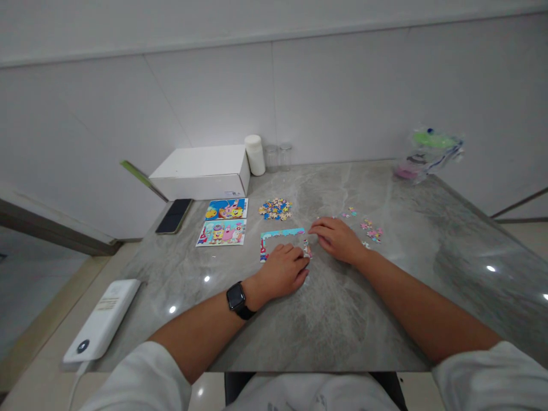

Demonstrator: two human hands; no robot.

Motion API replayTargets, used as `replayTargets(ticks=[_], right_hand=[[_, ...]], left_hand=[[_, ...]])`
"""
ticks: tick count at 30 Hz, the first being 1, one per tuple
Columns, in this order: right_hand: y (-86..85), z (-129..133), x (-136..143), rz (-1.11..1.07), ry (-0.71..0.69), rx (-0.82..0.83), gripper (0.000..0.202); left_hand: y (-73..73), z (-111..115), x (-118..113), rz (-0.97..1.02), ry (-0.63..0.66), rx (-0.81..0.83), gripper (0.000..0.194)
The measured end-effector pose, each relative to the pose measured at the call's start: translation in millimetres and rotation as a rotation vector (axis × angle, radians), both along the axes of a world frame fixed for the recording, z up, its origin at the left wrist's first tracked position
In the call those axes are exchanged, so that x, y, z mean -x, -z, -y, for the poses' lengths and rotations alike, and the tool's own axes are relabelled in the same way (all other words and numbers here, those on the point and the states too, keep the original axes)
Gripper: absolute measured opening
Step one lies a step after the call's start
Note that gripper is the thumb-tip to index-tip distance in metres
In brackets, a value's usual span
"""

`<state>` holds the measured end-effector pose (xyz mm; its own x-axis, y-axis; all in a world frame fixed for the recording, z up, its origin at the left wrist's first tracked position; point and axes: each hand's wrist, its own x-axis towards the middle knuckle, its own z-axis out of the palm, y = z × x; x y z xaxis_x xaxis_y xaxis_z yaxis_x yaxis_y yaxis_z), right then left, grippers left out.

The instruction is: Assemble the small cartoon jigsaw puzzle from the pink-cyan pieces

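The smooth gray stone table (325, 319) under both hands has pale streaks. Left of the left hand, the flat rectangular picture card (221, 233) shows pink and yellow cartoon figures on light blue. The strapped square wristwatch (236, 297) behind that hand is black.

Grouped at the rear left of the stone-patterned surface (325, 337): a long rectangular cardboard box (194, 171), with a cylindrical lidded bottle (256, 157) just to the right and two cylindrical glass jars (271, 158) beyond. Laid before the box, a flat rectangular phone (174, 216) at left, then a rear rectangular picture card (226, 209) and front rectangular picture card (221, 233). Right of the cards, a heap of jigsaw pieces (276, 209) behind a rectangular jigsaw border (285, 232). Farther right, scattered jigsaw pieces (371, 231). At the rear right corner, a clear plastic bag (428, 154). Near the front left corner, a slab-shaped power bank (103, 319), with a cable (77, 385) at the near end.
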<state>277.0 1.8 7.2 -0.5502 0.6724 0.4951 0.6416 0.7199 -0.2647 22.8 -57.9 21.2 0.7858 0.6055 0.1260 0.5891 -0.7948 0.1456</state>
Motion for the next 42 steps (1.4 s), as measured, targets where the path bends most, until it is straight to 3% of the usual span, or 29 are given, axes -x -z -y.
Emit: replayTargets(ticks=[6, 9, 13, 17, 22, 27, 35, 42], right_hand=[[-56.9, 1.3, -42.8, -0.195, 0.205, -0.119, 0.036], [-68.7, 9.2, -63.3, -0.226, 0.309, -0.13, 0.031], [-48.0, 16.9, -96.4, -0.22, 0.427, -0.063, 0.027], [-15.7, 14.8, -144.0, -0.243, 0.652, 0.064, 0.041], [0.9, 8.8, -184.5, -0.195, 0.808, 0.133, 0.037], [7.0, 6.1, -183.8, -0.094, 0.735, 0.235, 0.03], [-1.5, 12.1, -167.3, 0.01, 0.525, 0.333, 0.025], [-9.7, 20.8, -141.8, 0.125, 0.231, 0.394, 0.019]], left_hand=[[-0.3, 1.3, 0.0, -0.003, -0.016, -0.009, 0.031], [-1.4, 2.5, -0.4, -0.008, -0.017, -0.019, 0.029], [-2.5, 4.9, -1.3, 0.006, -0.024, -0.063, 0.026], [-0.7, 5.7, -1.0, 0.068, 0.003, -0.1, 0.023], [4.3, 4.9, 0.0, 0.238, 0.257, -0.088, 0.022], [2.6, 5.2, 0.7, 0.299, 0.41, -0.034, 0.022], [-3.5, 5.4, 0.5, 0.367, 0.424, -0.029, 0.016], [-1.2, 2.5, 0.8, 0.369, 0.426, -0.013, 0.015]])
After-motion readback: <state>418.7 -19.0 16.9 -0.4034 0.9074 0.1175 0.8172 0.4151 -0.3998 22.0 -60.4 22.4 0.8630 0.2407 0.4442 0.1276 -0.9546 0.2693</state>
